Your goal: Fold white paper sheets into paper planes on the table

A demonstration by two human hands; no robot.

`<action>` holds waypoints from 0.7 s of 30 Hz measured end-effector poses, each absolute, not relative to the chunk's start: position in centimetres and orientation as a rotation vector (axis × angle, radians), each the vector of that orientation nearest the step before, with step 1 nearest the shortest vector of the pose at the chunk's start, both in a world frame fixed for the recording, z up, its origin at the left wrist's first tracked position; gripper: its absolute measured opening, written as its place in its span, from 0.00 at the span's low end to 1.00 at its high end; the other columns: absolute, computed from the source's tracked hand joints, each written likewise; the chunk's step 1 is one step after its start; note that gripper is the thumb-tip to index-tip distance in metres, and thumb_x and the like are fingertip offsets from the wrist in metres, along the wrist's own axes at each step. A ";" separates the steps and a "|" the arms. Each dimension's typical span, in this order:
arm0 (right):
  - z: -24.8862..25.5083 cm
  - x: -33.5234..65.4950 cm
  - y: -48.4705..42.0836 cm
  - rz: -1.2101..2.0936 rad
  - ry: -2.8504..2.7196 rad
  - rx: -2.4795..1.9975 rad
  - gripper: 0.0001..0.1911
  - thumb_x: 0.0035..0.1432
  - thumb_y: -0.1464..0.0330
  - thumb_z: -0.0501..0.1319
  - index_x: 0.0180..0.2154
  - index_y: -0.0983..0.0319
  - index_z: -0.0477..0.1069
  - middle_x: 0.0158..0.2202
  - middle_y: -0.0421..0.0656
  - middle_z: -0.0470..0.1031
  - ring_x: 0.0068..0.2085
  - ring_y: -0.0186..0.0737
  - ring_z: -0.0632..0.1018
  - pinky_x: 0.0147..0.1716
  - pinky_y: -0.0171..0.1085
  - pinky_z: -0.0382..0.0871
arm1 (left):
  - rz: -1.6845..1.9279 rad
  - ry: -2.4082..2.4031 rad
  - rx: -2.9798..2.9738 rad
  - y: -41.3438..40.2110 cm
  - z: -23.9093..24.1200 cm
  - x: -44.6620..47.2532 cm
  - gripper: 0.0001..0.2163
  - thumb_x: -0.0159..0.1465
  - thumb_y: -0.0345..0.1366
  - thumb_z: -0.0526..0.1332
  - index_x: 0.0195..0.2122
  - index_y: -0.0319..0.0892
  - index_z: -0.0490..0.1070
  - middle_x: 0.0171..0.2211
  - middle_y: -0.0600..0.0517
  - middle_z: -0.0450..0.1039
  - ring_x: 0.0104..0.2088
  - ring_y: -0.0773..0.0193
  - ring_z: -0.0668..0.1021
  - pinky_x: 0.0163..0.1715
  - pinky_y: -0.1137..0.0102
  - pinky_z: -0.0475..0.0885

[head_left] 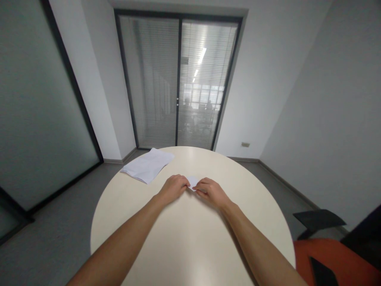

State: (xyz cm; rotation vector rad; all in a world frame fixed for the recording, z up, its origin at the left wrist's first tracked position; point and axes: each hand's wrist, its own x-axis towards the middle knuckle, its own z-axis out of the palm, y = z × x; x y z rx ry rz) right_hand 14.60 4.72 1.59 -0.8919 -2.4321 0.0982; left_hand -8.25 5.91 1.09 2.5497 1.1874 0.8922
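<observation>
In the head view, the left hand (175, 186) and right hand (210, 192) pinch a small white paper (193, 182) at twelve o'clock on the round, cream bench (178, 246); larger paper (149, 163) (thin, lightly creased) lies toward eleven.

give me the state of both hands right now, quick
Left hand: closed, holding the left side of a small piece of white paper.
Right hand: closed, holding its right side.
</observation>
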 end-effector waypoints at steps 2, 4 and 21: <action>1.3 14.6 4.7 0.174 -2.456 -0.903 0.11 0.65 0.66 0.60 0.44 0.55 0.80 0.43 0.44 0.81 0.45 0.42 0.79 0.46 0.40 0.71 | 0.826 1.160 2.555 6.0 0.7 -8.5 0.11 0.60 0.27 0.59 0.38 0.46 0.80 0.39 0.50 0.81 0.43 0.55 0.78 0.49 0.64 0.69; 1.1 14.6 4.6 0.238 -2.470 -0.914 0.11 0.65 0.66 0.60 0.44 0.54 0.81 0.44 0.43 0.81 0.44 0.41 0.80 0.45 0.38 0.72 | 0.779 1.135 2.562 6.0 0.3 -8.6 0.13 0.59 0.26 0.58 0.38 0.46 0.80 0.39 0.50 0.81 0.43 0.56 0.78 0.47 0.65 0.69; 1.2 14.7 4.6 0.273 -2.391 -1.112 0.13 0.61 0.69 0.60 0.45 0.58 0.80 0.44 0.45 0.81 0.46 0.44 0.78 0.49 0.40 0.70 | 0.764 1.034 2.539 5.2 -0.2 -8.6 0.15 0.61 0.40 0.64 0.49 0.44 0.75 0.54 0.43 0.74 0.57 0.50 0.73 0.59 0.58 0.66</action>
